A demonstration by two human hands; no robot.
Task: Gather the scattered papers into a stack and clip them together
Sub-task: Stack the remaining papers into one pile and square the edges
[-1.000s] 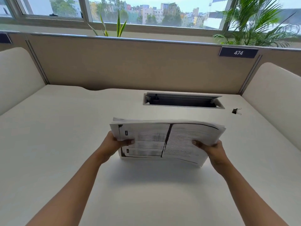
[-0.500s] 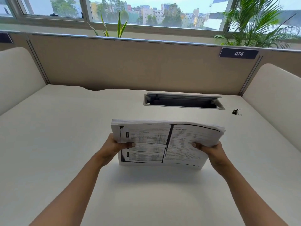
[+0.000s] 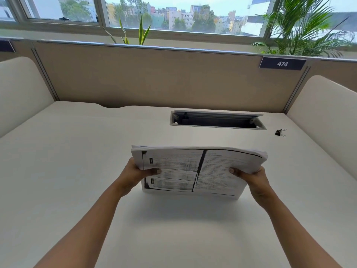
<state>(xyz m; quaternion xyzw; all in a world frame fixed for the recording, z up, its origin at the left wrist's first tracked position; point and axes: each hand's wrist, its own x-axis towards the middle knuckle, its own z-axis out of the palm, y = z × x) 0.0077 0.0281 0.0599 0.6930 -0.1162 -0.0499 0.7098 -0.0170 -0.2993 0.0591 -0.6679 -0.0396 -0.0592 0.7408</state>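
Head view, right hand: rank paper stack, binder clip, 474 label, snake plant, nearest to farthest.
1. paper stack, in the right hand grip.
2. binder clip, far right of desk.
3. 474 label, on partition, right.
4. snake plant, behind partition, centre-left.

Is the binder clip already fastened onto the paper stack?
No, the binder clip lies on the desk to the far right, apart from the paper stack held by both hands.

There's one stack of papers (image 3: 199, 167) dead centre, two hands on it, left hand (image 3: 135, 175) at nine o'clock and right hand (image 3: 253, 180) at three, one binder clip (image 3: 280, 132) at two o'clock, one cable hatch (image 3: 216, 121) at twelve, one number plate (image 3: 282, 64), one snake plant (image 3: 141, 33) and one palm (image 3: 305, 26).
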